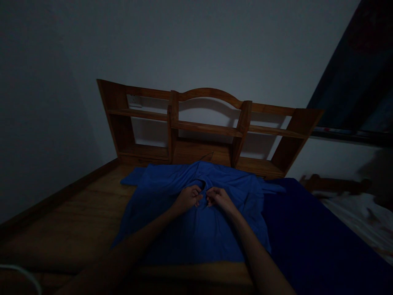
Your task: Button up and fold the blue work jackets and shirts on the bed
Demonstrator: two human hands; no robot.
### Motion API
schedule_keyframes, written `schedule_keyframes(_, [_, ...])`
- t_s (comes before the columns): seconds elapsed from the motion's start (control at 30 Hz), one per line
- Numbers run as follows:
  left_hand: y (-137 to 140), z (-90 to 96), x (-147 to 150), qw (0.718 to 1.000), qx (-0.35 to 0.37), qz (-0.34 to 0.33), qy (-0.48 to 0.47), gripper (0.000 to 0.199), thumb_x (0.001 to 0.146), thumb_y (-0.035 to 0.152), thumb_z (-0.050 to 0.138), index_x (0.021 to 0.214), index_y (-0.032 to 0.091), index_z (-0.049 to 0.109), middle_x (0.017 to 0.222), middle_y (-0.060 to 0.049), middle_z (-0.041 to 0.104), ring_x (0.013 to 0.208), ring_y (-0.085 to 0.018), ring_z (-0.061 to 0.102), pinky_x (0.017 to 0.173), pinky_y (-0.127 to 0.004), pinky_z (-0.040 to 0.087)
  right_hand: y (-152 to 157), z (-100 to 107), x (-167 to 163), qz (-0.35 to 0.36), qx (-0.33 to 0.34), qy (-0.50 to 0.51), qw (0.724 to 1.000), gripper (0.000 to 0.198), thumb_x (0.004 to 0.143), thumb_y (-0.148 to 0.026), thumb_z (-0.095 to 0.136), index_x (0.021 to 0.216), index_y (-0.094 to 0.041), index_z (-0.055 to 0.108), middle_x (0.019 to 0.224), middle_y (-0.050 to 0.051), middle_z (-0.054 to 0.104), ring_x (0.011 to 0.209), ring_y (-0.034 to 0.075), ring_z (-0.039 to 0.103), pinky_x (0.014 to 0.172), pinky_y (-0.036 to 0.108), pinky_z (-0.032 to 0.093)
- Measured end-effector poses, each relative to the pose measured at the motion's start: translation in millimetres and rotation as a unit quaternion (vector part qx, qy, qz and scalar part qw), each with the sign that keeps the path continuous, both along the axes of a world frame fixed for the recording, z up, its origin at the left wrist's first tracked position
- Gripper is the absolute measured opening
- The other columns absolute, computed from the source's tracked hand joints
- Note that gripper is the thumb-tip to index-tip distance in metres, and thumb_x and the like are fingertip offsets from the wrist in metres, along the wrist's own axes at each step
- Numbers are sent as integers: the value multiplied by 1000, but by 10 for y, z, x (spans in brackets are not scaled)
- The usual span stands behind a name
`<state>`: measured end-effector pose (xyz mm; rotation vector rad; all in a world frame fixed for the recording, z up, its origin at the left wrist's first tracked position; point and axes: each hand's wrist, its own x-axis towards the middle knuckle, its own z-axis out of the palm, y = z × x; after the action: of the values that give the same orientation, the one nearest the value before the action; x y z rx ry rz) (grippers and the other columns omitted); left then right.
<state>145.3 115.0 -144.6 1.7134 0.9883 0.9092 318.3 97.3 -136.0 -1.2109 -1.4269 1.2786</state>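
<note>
A blue collared shirt (181, 239) lies spread front side up on a wooden surface (89, 221), its collar toward the wooden shelf and its sleeves out to both sides. Just below the collar opening, my left hand (190, 196) pinches the cloth on the left of the front. Close beside it, my right hand (216, 197) grips the right edge of the front with bent fingers. A small gap separates the two hands. Dim light hides any buttons and the exact spots under the fingertips.
Behind the shirt stands a wooden shelf unit (208, 128) against the pale wall (184, 49). Dark blue cloth (310, 237) covers the surface at right. Farther right are white bedding (362, 213) and a dark curtain (356, 73). A pale cord (23, 270) curves at lower left.
</note>
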Motion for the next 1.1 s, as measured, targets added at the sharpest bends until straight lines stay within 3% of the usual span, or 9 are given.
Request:
schedule_keyframes(0.2, [17,-86,7,999,38,-4,-3,21,76,32,56,86,17,45,59,3,55,46,-14,58,43,-22,45,-2,-16,14,4,22,-7,1000,23,68,-34,58,78,-13,56,61,0,58,48,11,55,49,23,45])
schedule_keyframes(0.5, [51,-114,-8,999,22,9,47,12,73,27,53,77,16,47,59,2,57,49,-13,59,46,-20,43,51,-107,24,13,35,-17,999,19,73,-33,56,76,-14,55,60,-1,58,47,12,55,49,23,43])
schedule_keyframes(0.7, [103,-158,-28,997,22,10,75,17,74,32,52,71,16,47,58,2,56,50,-15,61,44,-20,41,14,-67,16,16,39,-28,999,21,75,-34,54,79,-14,55,62,0,58,48,11,55,49,22,43])
schedule_keyframes(0.93, [70,-74,-8,997,-2,-7,80,26,79,35,45,67,14,56,53,-2,58,48,-16,58,49,-24,43,-29,-28,-21,-9,61,-96,993,31,80,-46,48,72,-16,50,55,-1,53,47,13,52,50,24,41])
schedule_keyframes(1.03, [57,-60,-2,997,-6,-6,70,27,79,34,44,64,14,55,54,-3,59,49,-16,58,50,-25,44,-115,61,-58,-84,122,-159,976,30,82,-46,48,71,-18,47,59,1,52,55,13,51,57,25,39])
schedule_keyframes(1.1, [40,-40,7,998,-10,-5,62,28,79,34,43,64,13,54,54,-4,59,48,-15,57,49,-25,44,-222,168,-93,-145,205,-256,933,27,83,-43,48,73,-18,47,68,3,53,63,14,51,63,27,40])
